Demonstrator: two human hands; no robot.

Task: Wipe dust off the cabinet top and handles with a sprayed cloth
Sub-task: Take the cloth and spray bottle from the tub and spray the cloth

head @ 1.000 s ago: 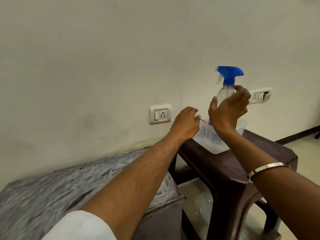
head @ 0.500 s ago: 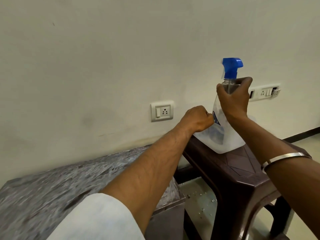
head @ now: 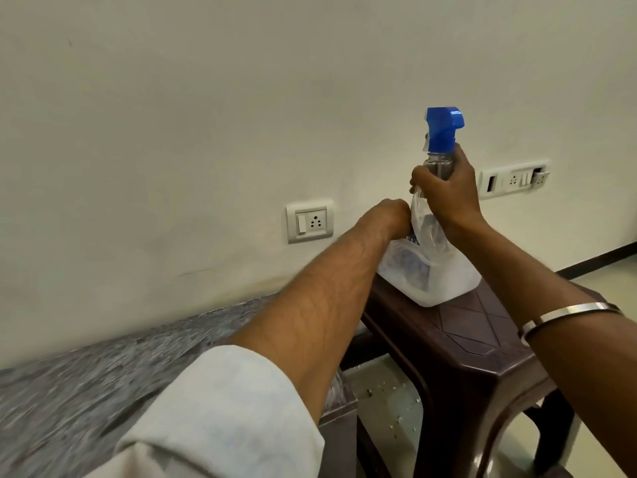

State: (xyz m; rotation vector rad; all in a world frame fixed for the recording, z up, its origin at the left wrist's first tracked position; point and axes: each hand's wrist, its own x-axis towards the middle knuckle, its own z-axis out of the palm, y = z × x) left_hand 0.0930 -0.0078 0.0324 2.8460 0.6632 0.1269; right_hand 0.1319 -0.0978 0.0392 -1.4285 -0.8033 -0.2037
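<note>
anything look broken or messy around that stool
Two things. The wall socket plate right of the spray bottle has its right end module hanging crooked, seemingly loose. Small pale crumbs are scattered on the floor beside the brown stool.

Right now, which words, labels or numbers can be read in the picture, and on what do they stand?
None is readable.
Spray bottle: a blue printed label, too blurred, partly hidden by the right hand.
Wall sockets: no lettering visible.

brown plastic stool | bears: translucent white container | floor: scattered crumbs
</note>
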